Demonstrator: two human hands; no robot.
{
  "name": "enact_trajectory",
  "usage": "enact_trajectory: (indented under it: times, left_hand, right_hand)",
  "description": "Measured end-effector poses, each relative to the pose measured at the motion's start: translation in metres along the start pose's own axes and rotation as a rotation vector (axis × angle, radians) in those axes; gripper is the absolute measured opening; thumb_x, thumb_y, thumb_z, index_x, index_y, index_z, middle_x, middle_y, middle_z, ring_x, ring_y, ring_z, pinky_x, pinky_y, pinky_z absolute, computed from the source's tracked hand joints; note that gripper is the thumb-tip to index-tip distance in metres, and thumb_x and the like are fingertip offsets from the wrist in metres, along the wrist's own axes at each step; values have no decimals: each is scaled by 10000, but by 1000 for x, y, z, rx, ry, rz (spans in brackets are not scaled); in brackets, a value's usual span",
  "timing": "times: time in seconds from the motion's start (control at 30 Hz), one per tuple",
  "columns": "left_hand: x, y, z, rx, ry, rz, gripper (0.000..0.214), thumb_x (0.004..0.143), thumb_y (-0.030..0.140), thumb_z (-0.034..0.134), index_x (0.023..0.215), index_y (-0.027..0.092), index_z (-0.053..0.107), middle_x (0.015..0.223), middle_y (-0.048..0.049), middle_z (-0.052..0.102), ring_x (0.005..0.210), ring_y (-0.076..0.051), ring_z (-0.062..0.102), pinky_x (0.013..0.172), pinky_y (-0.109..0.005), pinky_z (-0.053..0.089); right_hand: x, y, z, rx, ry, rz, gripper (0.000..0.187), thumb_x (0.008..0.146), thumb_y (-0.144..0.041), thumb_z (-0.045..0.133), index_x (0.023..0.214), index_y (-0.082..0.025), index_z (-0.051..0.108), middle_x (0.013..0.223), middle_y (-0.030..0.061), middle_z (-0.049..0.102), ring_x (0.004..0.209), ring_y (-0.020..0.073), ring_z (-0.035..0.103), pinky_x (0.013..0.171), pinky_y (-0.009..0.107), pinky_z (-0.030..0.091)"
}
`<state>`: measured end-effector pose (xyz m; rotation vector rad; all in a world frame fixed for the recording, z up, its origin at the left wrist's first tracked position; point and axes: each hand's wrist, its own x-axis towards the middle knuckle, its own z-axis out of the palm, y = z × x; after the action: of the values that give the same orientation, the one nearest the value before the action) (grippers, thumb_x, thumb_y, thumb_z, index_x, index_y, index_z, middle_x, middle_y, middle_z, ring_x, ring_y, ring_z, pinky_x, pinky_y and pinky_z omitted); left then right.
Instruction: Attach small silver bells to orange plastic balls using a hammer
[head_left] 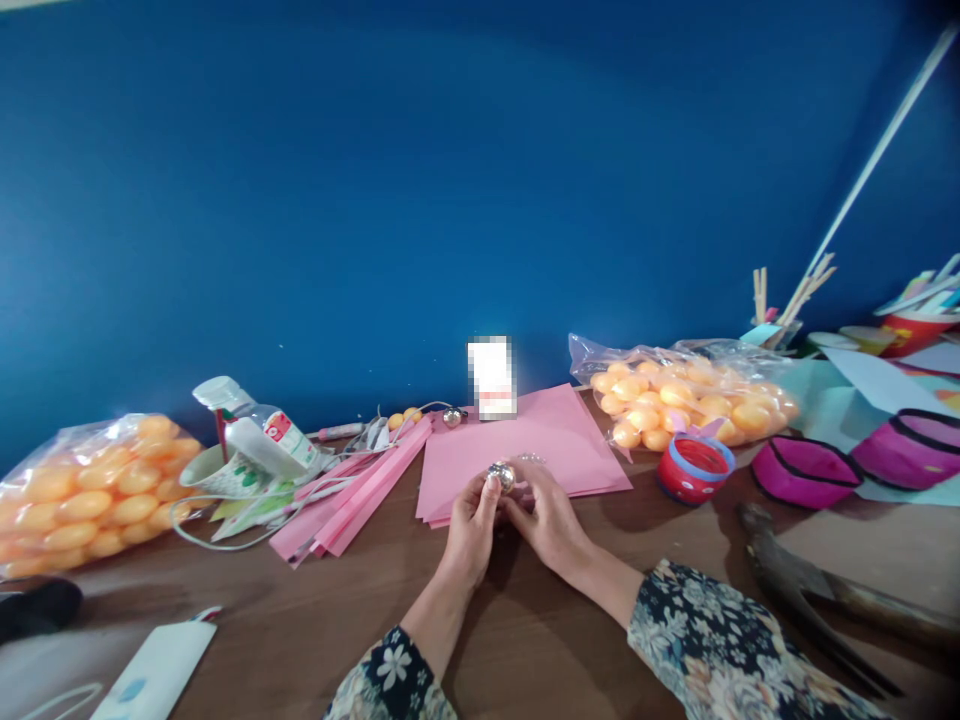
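Observation:
Both my hands meet over the near edge of a stack of pink paper sheets point(551, 435) on the brown table. My left hand point(471, 530) and my right hand point(546, 515) pinch a small shiny silver bell point(501, 474) between their fingertips. A second silver bell point(452, 417) lies at the back by the wall. Folded pink paper strips point(360, 495) lie to the left of the sheets.
Bags of orange balls sit at far left point(90, 490) and back right point(690, 395). A red tape roll point(696, 468), magenta paper cups point(806, 472), a glue bottle point(259, 425) in a paper cup and dark pliers point(795, 585) surround the work area. A blue wall rises behind.

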<state>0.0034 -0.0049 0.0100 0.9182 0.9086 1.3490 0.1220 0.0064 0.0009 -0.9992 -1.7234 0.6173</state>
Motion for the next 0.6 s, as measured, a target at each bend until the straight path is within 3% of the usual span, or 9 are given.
enact_trajectory:
  times: [0.6]
  left_hand:
    - [-1, 0, 1, 6, -9, 1, 321, 805, 417, 536, 917, 130, 625, 888, -88, 683, 811, -190, 643, 740, -290, 491]
  right_hand:
    - [0, -4, -1, 1, -27, 26, 328, 797, -174, 555, 1117, -223, 503, 1051, 78, 592, 969, 222, 556, 823, 371, 484]
